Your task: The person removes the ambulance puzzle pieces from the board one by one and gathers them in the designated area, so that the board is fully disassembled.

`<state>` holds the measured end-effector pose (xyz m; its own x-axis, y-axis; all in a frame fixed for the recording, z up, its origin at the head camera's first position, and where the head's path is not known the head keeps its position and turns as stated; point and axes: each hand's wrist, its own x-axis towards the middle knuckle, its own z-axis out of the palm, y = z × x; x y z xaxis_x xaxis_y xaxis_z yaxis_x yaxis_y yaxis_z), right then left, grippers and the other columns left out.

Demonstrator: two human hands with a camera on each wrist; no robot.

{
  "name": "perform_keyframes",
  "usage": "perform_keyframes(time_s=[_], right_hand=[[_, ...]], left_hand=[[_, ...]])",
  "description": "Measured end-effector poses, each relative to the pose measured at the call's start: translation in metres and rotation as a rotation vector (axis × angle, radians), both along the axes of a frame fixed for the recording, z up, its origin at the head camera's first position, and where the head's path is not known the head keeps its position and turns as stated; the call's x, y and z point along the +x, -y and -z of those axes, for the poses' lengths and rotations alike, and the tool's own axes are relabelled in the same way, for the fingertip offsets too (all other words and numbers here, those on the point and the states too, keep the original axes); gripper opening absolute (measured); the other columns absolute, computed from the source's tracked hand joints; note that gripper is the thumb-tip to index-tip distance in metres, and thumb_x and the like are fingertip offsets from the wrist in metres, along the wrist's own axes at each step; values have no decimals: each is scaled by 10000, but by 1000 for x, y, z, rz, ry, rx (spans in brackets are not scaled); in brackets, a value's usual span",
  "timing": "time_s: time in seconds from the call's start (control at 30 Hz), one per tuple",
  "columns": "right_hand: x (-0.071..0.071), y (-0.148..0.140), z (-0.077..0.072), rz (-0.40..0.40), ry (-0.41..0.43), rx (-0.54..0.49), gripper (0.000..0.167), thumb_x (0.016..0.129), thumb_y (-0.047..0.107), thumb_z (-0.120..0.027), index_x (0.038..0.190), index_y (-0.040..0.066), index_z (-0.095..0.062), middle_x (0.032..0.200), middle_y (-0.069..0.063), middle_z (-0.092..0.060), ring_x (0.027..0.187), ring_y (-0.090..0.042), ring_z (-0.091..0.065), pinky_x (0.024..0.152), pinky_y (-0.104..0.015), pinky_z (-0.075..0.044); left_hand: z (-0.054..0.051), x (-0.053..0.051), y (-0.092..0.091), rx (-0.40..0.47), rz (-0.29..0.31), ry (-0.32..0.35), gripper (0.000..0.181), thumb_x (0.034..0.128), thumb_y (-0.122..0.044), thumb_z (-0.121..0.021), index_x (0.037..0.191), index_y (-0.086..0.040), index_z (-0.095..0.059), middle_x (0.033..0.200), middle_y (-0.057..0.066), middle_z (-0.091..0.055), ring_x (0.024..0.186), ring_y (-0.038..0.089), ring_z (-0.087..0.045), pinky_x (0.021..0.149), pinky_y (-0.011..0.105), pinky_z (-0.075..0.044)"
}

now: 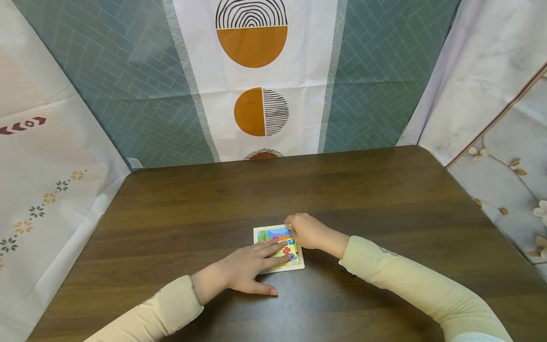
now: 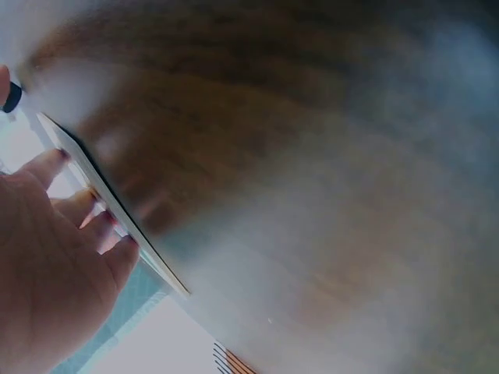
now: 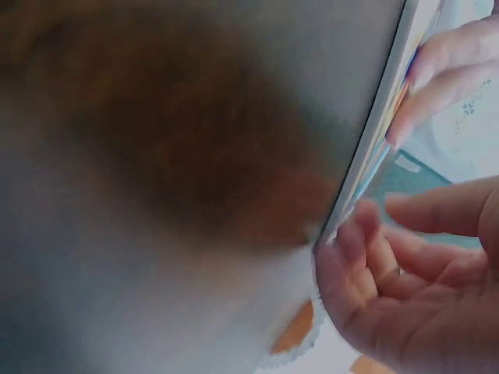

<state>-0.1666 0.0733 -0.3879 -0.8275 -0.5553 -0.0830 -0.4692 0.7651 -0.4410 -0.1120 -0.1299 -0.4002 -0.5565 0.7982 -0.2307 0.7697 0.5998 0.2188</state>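
- A small picture puzzle (image 1: 287, 250) lies flat near the middle of the table (image 1: 183, 204), a pale border framing it. Taking 12 o'clock as the table's far edge, I can make out a green tree at its 11, a red cross about the centre and a blue round shape at 4.
- The left hand (image 1: 248, 268) comes in from 8 o'clock, palm down, fingers straight and spread wide across the picture, covering part of it. Its thumb points to 3 o'clock, outside the puzzle's near border.
- The right hand (image 1: 309, 232) is at the puzzle's 1 o'clock corner, fingers curled in and thumb fairly straight, its tip close to the forefinger's. I cannot tell whether they pinch anything there.
- Pale yellow sleeves cover both arms: the left sleeve (image 1: 171, 304) runs off toward 8 o'clock, the right sleeve (image 1: 410, 275) toward 4.
- All this sits on dark brown wood-grain.
- Beyond the table at 12 o'clock hangs a blue-green cloth (image 1: 376, 76) with a white middle strip bearing orange-and-black striped circles.
- At 9 o'clock hangs a whitish cloth (image 1: 51, 147) with small flowers; at 2 o'clock, another pale curtain (image 1: 483, 104) with blossom sprigs.
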Motion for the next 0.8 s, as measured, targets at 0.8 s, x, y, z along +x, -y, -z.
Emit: perform_keyframes(time_s=[0.8], right_hand=[[-1,-2,-2,86,2,-101,195,896,-55,-523,1009,-43,-682,1003,-166,-704,975,-294,-668,860,-403,-535]], left_hand=[[-3,-2,1,3,-20,32,764,873,-616,-527,1508,-278,-271,1593,19,-176,1474,227,-110,1161,397,-238]])
